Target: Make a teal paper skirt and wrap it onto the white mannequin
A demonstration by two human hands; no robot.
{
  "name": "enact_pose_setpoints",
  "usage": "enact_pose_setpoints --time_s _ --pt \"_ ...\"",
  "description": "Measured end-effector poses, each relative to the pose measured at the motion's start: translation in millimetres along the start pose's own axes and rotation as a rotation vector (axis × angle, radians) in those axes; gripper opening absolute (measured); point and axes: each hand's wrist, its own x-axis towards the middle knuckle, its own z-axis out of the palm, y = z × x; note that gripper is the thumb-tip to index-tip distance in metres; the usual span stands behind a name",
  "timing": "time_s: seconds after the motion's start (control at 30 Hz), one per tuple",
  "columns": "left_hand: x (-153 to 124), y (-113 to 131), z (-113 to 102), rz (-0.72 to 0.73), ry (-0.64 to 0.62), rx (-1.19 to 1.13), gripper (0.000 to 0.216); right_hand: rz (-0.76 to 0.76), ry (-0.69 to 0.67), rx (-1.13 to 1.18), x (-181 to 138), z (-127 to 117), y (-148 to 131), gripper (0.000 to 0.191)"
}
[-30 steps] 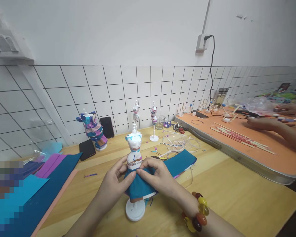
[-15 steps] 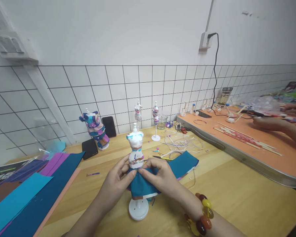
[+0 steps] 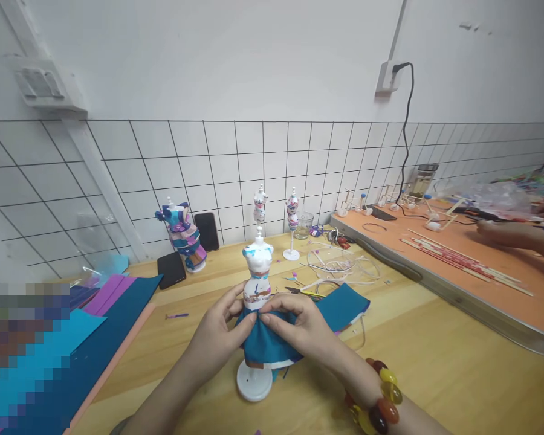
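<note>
A small white mannequin on a round white base stands at the middle of the wooden table. A teal fabric strip is wrapped around its waist like a skirt, with the loose end trailing right. My left hand pinches the fabric against the left of the waist. My right hand, with a beaded bracelet on the wrist, presses and pinches the fabric at the front of the waist. Both hands have their fingers closed on the cloth.
Teal, purple and pink sheets lie at the left. A dressed mannequin, two phones and two thin mannequins stand by the tiled wall. Loose strips lie behind. Another person's hands work over an orange mat at the right.
The view has shifted slightly, so everything sits a little further right. My hands keep their hold on the fabric at the mannequin's waist, fingers adjusting only slightly.
</note>
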Motion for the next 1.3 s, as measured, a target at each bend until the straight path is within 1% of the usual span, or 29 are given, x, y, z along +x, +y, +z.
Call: enact_pose_setpoints --time_s 0.2,0.3,0.57,0.73,0.8,0.93,1.0,1.13,1.3 --pt "-1 2 0 0.013 0.005 0.027 0.047 0.069 0.04 0.027 1 2 1 0.002" --pt "-1 3 1 0.004 0.007 0.025 0.047 0.093 0.04 0.052 1 2 3 0.004" --pt "-4 9 3 -0.024 -0.014 0.035 0.047 0.109 0.045 0.093 1 3 9 0.008" --pt "-3 9 3 0.002 -0.031 0.034 0.046 0.118 0.054 0.093 2 3 7 0.008" --pt "-3 8 4 0.0 -0.015 0.029 0.046 0.118 0.067 0.063 2 4 8 0.009" --pt "-3 7 8 -0.062 0.047 0.023 0.047 0.104 0.093 0.022 1 6 9 0.012" --pt "-3 6 8 -0.078 0.056 0.006 0.046 0.094 0.096 0.013 0 7 10 0.012" --pt "-1 2 5 -0.016 0.038 -0.013 0.044 0.074 0.067 0.022 0 5 7 0.008" --pt "0 -4 2 0.057 0.055 0.073 0.043 0.083 0.062 0.041 0 3 5 0.006"
